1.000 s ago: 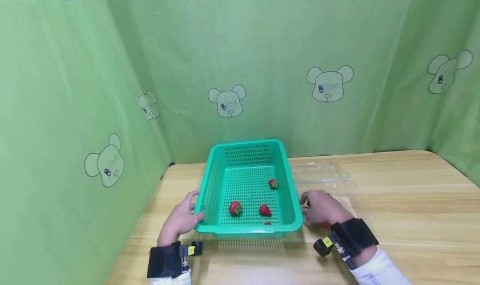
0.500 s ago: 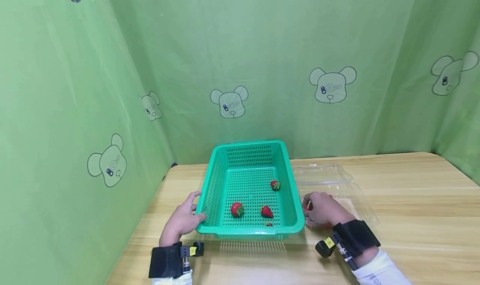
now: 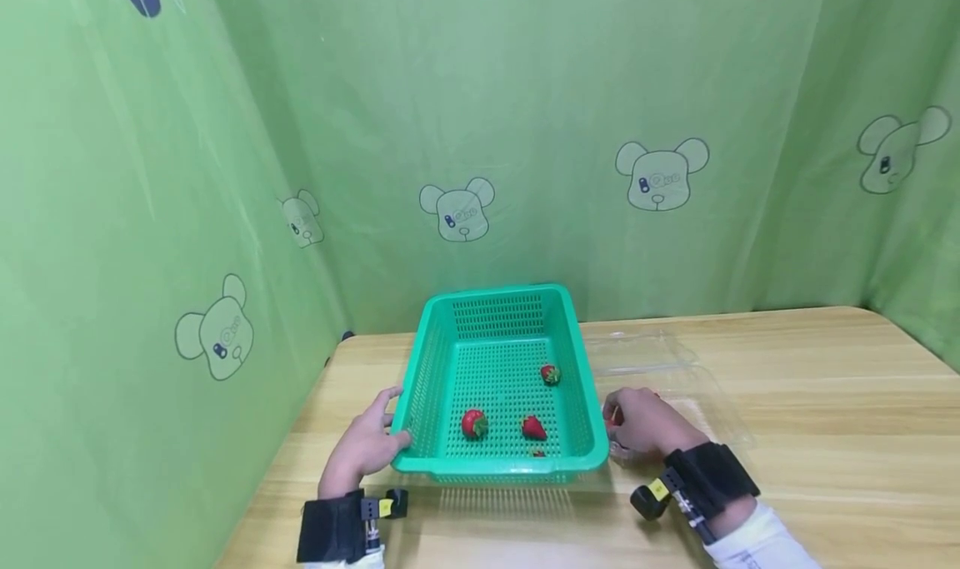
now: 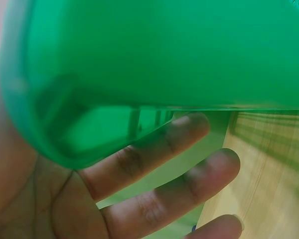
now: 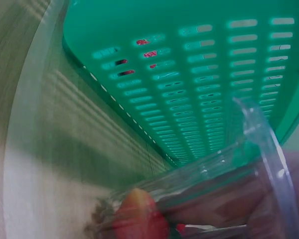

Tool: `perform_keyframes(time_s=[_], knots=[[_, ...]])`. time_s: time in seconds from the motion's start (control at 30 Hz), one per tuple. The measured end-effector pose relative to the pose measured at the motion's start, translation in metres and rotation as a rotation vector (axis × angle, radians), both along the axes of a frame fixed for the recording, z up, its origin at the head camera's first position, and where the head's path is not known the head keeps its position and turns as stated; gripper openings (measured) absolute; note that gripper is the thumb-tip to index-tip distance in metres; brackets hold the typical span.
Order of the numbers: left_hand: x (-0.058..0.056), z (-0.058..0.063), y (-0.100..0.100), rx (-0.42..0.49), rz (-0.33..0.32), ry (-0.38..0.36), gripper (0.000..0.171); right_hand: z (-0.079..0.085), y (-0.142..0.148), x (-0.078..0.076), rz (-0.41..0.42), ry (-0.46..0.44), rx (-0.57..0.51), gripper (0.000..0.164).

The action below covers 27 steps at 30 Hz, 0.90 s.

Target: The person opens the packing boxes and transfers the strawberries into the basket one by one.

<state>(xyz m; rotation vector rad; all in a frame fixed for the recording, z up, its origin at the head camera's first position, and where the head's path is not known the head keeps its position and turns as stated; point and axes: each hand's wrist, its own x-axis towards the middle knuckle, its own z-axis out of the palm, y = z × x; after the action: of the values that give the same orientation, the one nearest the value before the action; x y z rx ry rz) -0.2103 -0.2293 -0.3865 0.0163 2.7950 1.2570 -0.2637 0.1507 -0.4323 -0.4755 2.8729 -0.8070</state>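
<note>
A green plastic basket (image 3: 498, 466) with slotted walls stands on the table and contains several strawberries, among them one at the front left (image 3: 473, 424). My left hand (image 3: 366, 448) holds the basket's near left corner, thumb over the rim. In the left wrist view its other fingers (image 4: 154, 204) stretch along the outside, under the rim. Right of the basket, my right hand (image 3: 641, 421) reaches into a clear plastic box (image 3: 723, 402). Its fingertips pinch a strawberry (image 5: 139, 219), seen through the box wall in the right wrist view; part of this grip is hidden.
The box's clear lid (image 3: 637, 351) lies folded back behind it. The wooden table (image 3: 817, 411) extends to the right. A green curtain (image 3: 525, 119) hangs close behind the table and along its left side.
Red fruit now shows at my right fingertips, which have shifted slightly inside the box. My left hand stays at the basket's corner, and the strawberries in the basket keep their places.
</note>
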Motion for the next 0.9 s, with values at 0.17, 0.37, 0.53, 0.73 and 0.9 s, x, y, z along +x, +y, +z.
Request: perform_keyframes(time_s=[0.17,0.37,0.53,0.73,0.9], knots=[[0.001,0.000,0.000,0.005,0.000,-0.001,0.068,0.000,0.001,-0.002,-0.032,0.017,0.003,0.013],[0.002,0.002,0.000,0.006,-0.010,-0.001,0.068,0.003,0.002,-0.002,-0.056,0.044,0.000,0.016],[0.002,0.001,-0.001,0.017,-0.020,-0.016,0.069,0.007,0.002,0.001,-0.077,0.054,-0.016,0.017],[0.002,0.000,-0.001,0.011,-0.021,-0.007,0.069,0.012,0.004,0.001,-0.089,0.081,-0.028,0.019],[0.000,-0.001,-0.001,0.002,-0.012,0.009,0.068,0.017,0.005,0.000,-0.092,0.100,-0.033,0.021]])
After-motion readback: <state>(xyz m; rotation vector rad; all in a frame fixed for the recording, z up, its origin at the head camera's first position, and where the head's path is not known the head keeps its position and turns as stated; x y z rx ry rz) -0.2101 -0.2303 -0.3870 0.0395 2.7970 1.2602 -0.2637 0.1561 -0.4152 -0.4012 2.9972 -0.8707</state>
